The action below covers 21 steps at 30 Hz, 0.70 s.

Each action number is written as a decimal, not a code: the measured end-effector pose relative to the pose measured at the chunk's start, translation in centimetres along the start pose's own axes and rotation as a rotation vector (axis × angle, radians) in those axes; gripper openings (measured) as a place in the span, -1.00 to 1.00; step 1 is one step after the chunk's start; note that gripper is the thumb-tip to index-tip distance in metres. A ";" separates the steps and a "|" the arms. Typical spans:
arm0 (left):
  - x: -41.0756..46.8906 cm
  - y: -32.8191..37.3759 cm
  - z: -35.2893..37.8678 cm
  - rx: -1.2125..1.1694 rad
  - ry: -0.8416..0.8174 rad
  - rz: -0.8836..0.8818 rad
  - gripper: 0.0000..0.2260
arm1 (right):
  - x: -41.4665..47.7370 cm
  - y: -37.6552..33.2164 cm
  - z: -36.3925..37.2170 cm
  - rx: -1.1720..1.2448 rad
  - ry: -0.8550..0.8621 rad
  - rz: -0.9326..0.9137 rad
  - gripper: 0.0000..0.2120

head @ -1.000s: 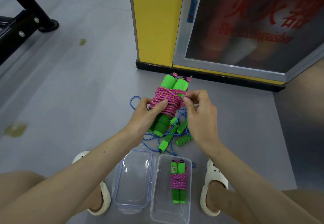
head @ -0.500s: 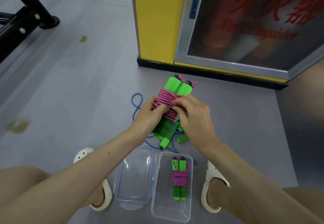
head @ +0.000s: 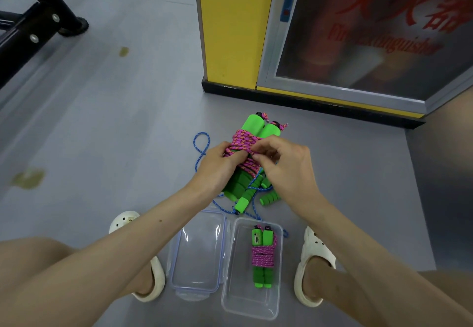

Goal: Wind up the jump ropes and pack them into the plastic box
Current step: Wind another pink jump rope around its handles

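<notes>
A pink jump rope (head: 246,140) is wound around its two green foam handles, held in the air above the floor. My left hand (head: 217,170) grips the bundle from the left. My right hand (head: 284,165) pinches the pink cord at the bundle's middle. Below my hands a blue jump rope (head: 201,145) with green handles lies loose on the floor. The clear plastic box (head: 230,288) stands between my feet, with another wound pink rope (head: 262,256) lying in it. Its clear lid (head: 198,252) rests to the left of the box.
A yellow cabinet (head: 230,32) with a glass fire-extinguisher door stands just beyond the ropes. Black metal equipment legs (head: 38,24) sit at the far left. My white clogs (head: 311,265) flank the box on the grey floor.
My right hand has moved from the bundle's right side onto its middle and now pinches the cord. The bundle has sunk slightly lower towards the blue rope.
</notes>
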<state>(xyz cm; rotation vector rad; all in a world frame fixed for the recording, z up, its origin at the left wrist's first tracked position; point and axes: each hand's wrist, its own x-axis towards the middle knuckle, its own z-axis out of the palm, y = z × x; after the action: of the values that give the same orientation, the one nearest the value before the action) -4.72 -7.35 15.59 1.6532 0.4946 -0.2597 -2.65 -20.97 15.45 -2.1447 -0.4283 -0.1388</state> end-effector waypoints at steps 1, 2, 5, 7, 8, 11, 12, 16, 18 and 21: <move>0.0 0.1 0.0 0.012 -0.003 0.016 -0.86 | -0.1 -0.1 0.1 -0.009 0.031 0.007 -0.89; 0.0 0.3 0.0 0.024 -0.004 0.037 -0.87 | -0.2 -0.2 0.1 -0.012 0.066 0.021 -0.90; 0.0 0.5 0.2 0.051 -0.003 0.078 -0.89 | -0.2 -0.3 0.0 0.040 0.112 0.134 -0.91; -0.1 0.4 0.4 0.083 -0.006 0.088 -0.87 | -0.2 -0.1 0.0 0.034 0.128 0.160 -0.92; -0.1 0.2 0.4 0.096 -0.006 0.092 -0.86 | -0.3 0.0 0.0 -0.002 0.136 0.138 -0.93; -0.1 -0.2 0.6 0.115 0.009 0.098 -0.85 | -0.8 0.2 0.6 -0.156 0.163 -0.010 -0.95; -0.1 -0.2 0.6 0.118 0.019 0.100 -0.86 | -1.0 0.3 0.9 -0.225 0.159 -0.070 -0.93; 0.0 -0.4 1.0 0.181 0.065 0.101 -0.88 | -1.4 0.4 1.7 -0.427 0.080 -0.126 -0.88; 0.1 -0.4 1.2 0.191 0.091 0.084 -0.88 | -1.1 0.5 1.7 -0.433 0.047 -0.120 -0.90; 0.1 -0.5 1.5 0.191 0.116 0.061 -0.87 | -0.7 0.6 1.5 -0.455 -0.008 -0.134 -0.94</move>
<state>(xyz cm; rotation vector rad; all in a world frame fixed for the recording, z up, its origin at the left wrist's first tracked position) -4.73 -8.76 14.90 1.8743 0.5187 -0.1703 -3.17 -20.22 13.88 -2.5607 -0.5893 -0.3300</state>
